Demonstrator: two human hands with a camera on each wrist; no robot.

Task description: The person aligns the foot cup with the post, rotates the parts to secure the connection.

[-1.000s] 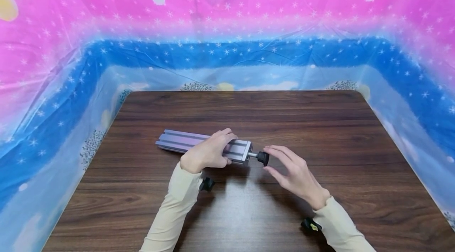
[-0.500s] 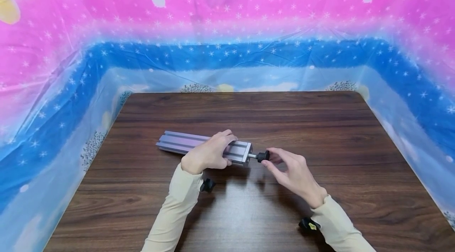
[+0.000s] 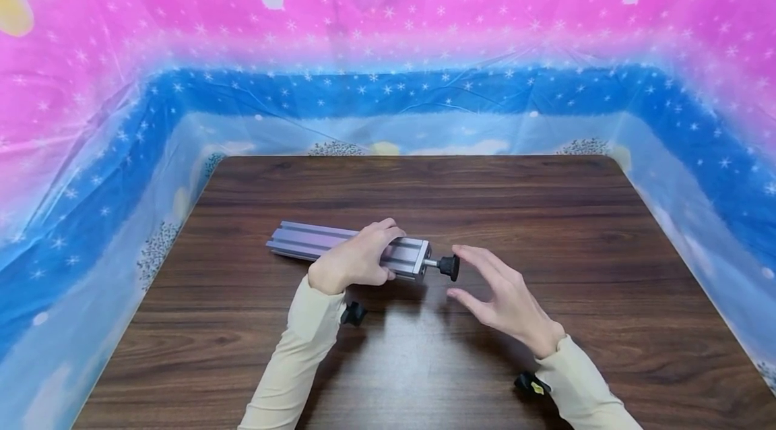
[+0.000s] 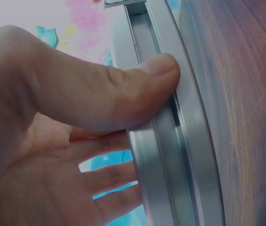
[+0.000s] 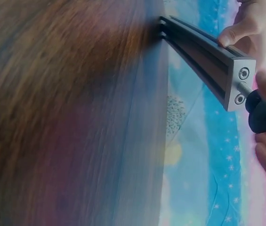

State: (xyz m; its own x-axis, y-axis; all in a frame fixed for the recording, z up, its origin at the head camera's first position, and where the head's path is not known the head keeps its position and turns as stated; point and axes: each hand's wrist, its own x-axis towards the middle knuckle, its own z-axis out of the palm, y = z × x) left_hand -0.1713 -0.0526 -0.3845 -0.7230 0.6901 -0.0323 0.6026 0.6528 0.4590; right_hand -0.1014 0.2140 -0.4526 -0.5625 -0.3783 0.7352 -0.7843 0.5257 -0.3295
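A silver slotted aluminium profile (image 3: pixel 315 239) lies across the middle of the table, its right end capped by a plate with two screws visible in the right wrist view. From that plate sticks a threaded rod with a black knob (image 3: pixel 449 267). My left hand (image 3: pixel 358 258) grips the profile near its right half; the left wrist view shows the thumb (image 4: pixel 147 89) pressing along a slot. Around the knob my right hand (image 3: pixel 506 295) is spread, the thumb below and apart from it, the index fingertip close to its upper edge. Whether that finger touches cannot be told.
The brown wooden table (image 3: pixel 388 194) is enclosed at the back and sides by a pink and blue patterned cloth (image 3: pixel 388 89). Black wrist-worn devices (image 3: pixel 353 313) sit by both sleeves.
Half a second ago my right thumb and fingers pinched the knob; now they have spread away from it. The knob looks turned a little. My left hand and the profile stay in place.
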